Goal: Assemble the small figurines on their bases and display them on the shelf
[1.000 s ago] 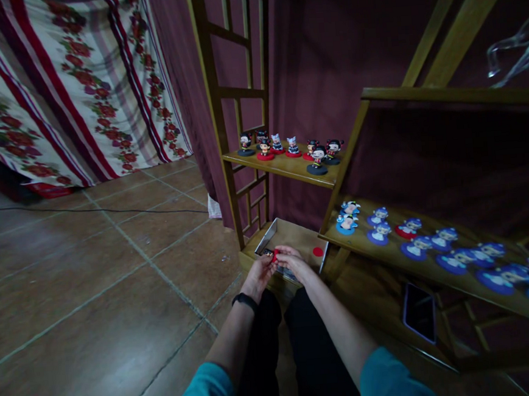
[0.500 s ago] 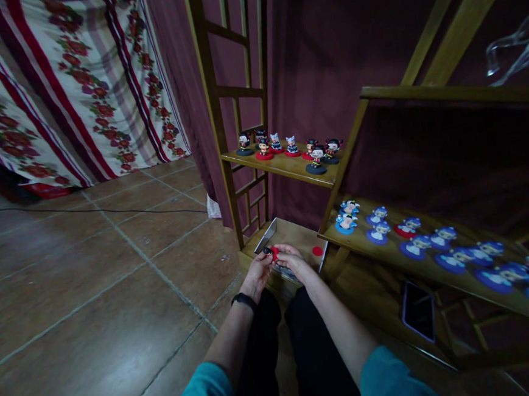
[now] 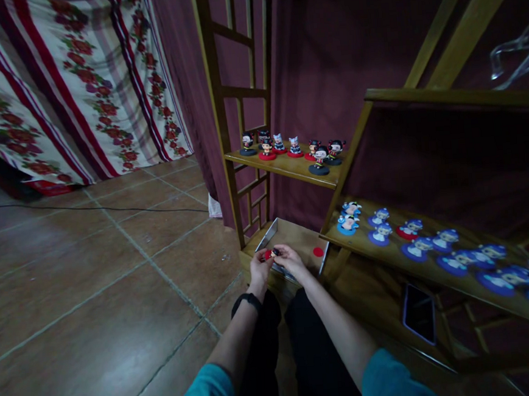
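A small figurine [image 3: 274, 253] with a black head and a red base is held between my two hands, over the near left part of an open box [image 3: 295, 237]. My left hand [image 3: 259, 267] is closed on the red base side. My right hand [image 3: 290, 258] pinches the figurine near its dark head. Fingers partly cover it. A loose red disc [image 3: 318, 252] lies in the box, to the right of my hands.
Several figurines on red and black bases [image 3: 294, 147] stand on the upper wooden shelf [image 3: 285, 168]. Blue figurines [image 3: 418, 248] line the lower shelf at right. A phone [image 3: 419, 313] lies below it. A black cable [image 3: 155, 210] crosses the tiled floor at left.
The figurine has been turned over between my hands: its red base now points left and its dark head right. The view has shifted slightly.
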Action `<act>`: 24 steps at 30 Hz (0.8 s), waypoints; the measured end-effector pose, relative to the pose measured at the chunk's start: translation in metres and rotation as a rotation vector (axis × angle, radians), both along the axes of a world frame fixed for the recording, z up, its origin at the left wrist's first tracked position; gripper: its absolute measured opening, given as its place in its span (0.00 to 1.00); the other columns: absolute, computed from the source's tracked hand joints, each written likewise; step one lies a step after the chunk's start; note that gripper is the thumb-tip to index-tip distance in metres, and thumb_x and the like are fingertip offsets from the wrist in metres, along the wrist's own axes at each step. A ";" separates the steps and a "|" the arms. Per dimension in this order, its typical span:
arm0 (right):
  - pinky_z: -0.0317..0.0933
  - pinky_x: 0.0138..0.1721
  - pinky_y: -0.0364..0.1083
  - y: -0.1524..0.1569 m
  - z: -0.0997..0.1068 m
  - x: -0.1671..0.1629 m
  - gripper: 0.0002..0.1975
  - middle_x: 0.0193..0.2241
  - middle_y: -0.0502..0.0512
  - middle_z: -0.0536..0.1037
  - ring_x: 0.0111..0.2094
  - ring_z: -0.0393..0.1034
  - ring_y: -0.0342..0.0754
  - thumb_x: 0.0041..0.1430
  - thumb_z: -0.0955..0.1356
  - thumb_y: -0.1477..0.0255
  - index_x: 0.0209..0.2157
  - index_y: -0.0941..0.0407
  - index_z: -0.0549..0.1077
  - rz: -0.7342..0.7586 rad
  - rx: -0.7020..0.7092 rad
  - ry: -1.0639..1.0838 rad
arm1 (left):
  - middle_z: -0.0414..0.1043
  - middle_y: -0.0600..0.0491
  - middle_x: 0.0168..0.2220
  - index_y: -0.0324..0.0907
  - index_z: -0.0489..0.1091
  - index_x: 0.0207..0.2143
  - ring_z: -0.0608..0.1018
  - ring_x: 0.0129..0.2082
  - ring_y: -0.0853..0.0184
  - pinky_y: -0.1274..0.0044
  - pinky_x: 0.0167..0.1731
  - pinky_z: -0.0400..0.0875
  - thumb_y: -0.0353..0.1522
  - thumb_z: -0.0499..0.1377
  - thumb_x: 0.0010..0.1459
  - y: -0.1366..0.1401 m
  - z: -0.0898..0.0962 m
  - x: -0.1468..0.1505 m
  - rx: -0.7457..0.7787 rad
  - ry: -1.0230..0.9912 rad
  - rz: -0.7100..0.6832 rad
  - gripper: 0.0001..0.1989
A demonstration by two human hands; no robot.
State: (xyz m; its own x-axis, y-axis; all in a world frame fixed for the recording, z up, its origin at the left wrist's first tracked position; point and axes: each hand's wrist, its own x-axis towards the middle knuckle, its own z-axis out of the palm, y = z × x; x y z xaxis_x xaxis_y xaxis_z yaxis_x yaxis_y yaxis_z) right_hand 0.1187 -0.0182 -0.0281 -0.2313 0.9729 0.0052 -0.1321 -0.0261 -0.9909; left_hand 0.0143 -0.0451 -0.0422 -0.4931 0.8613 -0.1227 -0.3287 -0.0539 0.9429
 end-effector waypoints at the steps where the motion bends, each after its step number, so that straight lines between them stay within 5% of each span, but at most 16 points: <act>1: 0.64 0.36 0.46 0.000 -0.002 0.000 0.19 0.27 0.49 0.76 0.28 0.70 0.44 0.37 0.70 0.74 0.37 0.55 0.73 0.003 0.010 -0.015 | 0.71 0.54 0.25 0.36 0.70 0.34 0.72 0.24 0.73 0.80 0.27 0.66 0.23 0.65 0.33 0.001 -0.001 0.001 0.011 0.034 0.010 0.20; 24: 0.65 0.39 0.47 0.004 -0.015 0.005 0.10 0.31 0.50 0.75 0.34 0.70 0.47 0.44 0.66 0.74 0.32 0.53 0.73 -0.049 0.352 -0.308 | 0.68 0.55 0.23 0.36 0.68 0.31 0.72 0.21 0.73 0.79 0.25 0.70 0.25 0.63 0.38 -0.006 0.001 0.006 0.062 -0.115 -0.045 0.13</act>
